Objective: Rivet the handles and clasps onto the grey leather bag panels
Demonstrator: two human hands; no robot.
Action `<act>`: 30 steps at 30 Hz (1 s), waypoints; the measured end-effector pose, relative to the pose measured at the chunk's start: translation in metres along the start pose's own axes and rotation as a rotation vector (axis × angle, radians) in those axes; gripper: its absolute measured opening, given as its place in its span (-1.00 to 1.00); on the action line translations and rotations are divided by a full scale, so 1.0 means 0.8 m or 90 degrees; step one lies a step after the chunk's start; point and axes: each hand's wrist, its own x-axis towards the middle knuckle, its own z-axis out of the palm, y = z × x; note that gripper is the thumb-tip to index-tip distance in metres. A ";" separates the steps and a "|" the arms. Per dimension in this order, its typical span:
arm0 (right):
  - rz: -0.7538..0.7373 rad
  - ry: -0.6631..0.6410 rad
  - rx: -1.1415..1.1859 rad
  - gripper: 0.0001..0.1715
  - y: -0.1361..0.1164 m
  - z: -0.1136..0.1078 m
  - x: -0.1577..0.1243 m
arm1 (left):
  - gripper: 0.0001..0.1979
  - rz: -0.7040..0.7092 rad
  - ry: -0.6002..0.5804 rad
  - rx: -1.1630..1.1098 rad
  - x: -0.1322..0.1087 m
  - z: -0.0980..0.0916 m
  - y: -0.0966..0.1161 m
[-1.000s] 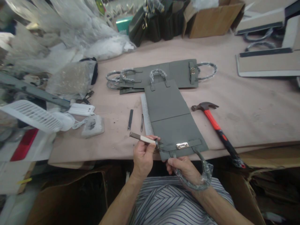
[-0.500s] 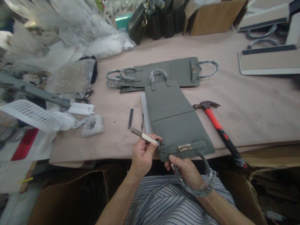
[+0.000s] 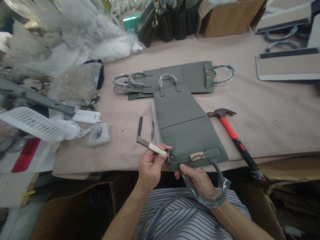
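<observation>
A grey-green leather bag panel (image 3: pixel 185 128) lies lengthwise in front of me, its near end at the table edge. Along that end runs a strap with a gold clasp (image 3: pixel 197 156). My left hand (image 3: pixel 151 166) pinches a slim metal tool with a white-wrapped middle (image 3: pixel 157 148), its dark end against the strap's left end. What that tip grips is too small to tell. My right hand (image 3: pixel 197 180) is closed on the panel's near edge, thumb on top. A plastic-wrapped handle (image 3: pixel 220 198) loops over that wrist.
Right of the panel lies a claw hammer (image 3: pixel 232 136). A dark flat strip (image 3: pixel 140 126) and a thin metal rod (image 3: pixel 152 131) are to its left. More grey-green panels (image 3: pixel 172 75) lie behind. A white fan-like device (image 3: pixel 37 123) stands left; a cardboard box (image 3: pixel 230 20) is at the back.
My left hand has shifted slightly left, and the tool's outer end has swung a little left and down. The panel has moved very slightly; my right hand keeps its hold.
</observation>
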 end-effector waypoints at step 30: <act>0.041 -0.002 0.310 -0.67 -0.025 0.018 0.022 | -0.90 0.120 -0.089 0.252 0.053 -0.005 -0.020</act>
